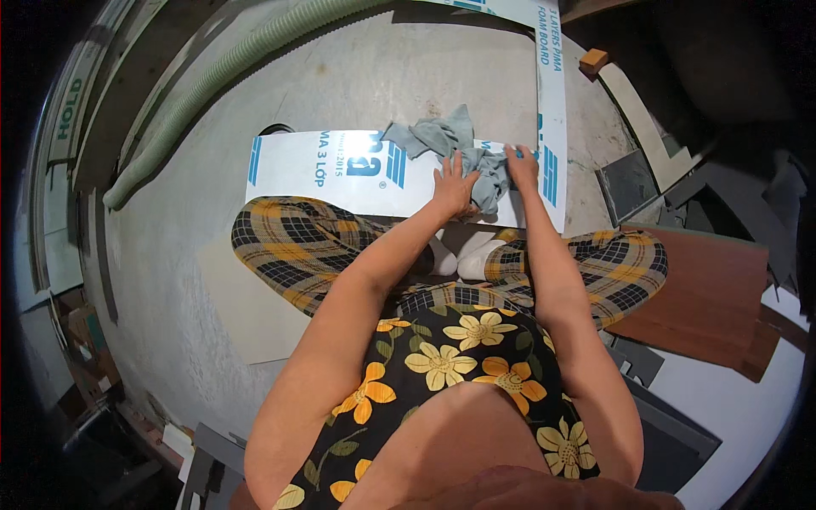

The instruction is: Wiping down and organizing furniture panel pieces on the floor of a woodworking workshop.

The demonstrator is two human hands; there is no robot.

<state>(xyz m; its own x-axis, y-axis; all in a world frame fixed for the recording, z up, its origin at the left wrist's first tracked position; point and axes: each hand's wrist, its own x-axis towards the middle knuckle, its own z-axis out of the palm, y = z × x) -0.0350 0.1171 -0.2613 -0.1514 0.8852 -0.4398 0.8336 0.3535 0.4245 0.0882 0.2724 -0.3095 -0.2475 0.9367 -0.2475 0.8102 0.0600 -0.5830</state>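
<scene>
A crumpled grey-green cloth (489,177) lies on a white foam board (285,174) with blue print, in front of my crossed legs. My left hand (455,189) rests at the cloth's left side, its fingers spread and partly over the board. At the cloth's right edge is my right hand (522,168), its fingers curled together. A small bit of blue shows at those fingertips, but I cannot tell whether it is held or is print on the board. Part of the cloth stretches away toward the far side of the board.
A long white foam-board strip (551,102) runs along the right. A ribbed pale-green hose (229,72) curves along the far left. A small orange-brown block (593,61) sits at the far right. A brown wooden panel (697,293) and dark pieces lie beside my right knee.
</scene>
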